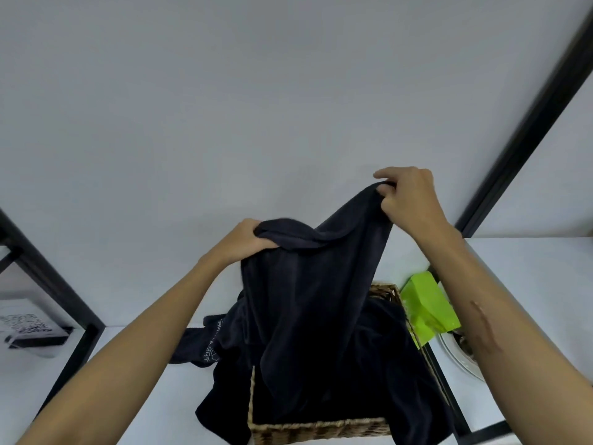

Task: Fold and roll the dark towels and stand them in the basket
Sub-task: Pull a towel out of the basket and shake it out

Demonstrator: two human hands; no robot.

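Note:
A dark towel [308, 284] hangs in the air above the woven basket [317, 428], held up by both hands. My left hand [244, 242] grips a bunched part of its upper edge. Higher and further right, my right hand [407, 194] pinches another part of that edge. The cloth drapes down into the basket and hides most of its inside. More dark towels [221, 345] lie heaped over the basket's left side and on the white table, one showing pale printed lettering.
A bright green packet [426, 306] lies right of the basket, beside a white plate [462, 358]. Black frame bars [529, 117] run up at right and at left [54, 284]. A printed card [29, 326] sits far left on the white table [122, 354].

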